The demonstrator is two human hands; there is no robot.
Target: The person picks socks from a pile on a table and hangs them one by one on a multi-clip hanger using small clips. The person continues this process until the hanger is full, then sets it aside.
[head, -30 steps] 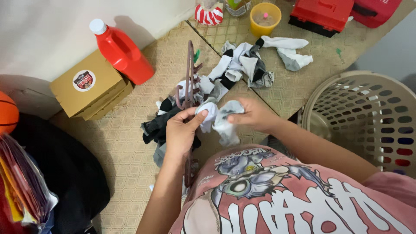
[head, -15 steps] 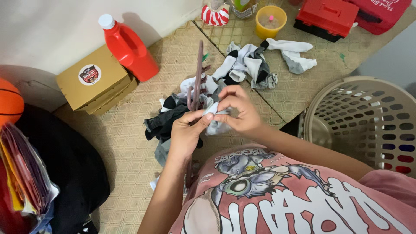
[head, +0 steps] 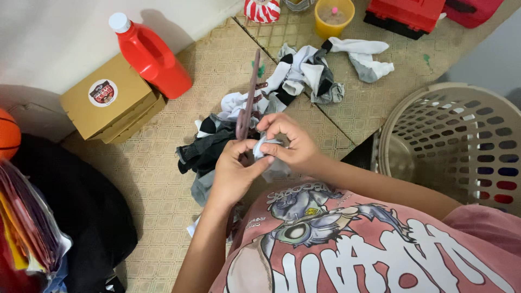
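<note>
My left hand (head: 232,172) and my right hand (head: 285,142) meet over my lap, both pinching a small grey-white sock (head: 266,149), most of it hidden by my fingers. A dark maroon clip hanger (head: 248,95) stands on edge just beyond my left thumb and touches the sock. Whether my left hand also grips the hanger I cannot tell. Under my hands lies a heap of dark and white socks (head: 209,149). A second pile of white, grey and black socks (head: 309,73) lies farther off on the tiled floor.
A beige laundry basket (head: 434,116) stands at the right. At the left wall stand a red bottle (head: 149,57) and a cardboard box (head: 108,103). A yellow cup (head: 334,16) and red boxes (head: 412,13) are at the top. A black bag (head: 81,211) lies at the left.
My right hand has drawn the sock in from the right until both hands close on it together beside the hanger. The hanger has tilted slightly to the right.
</note>
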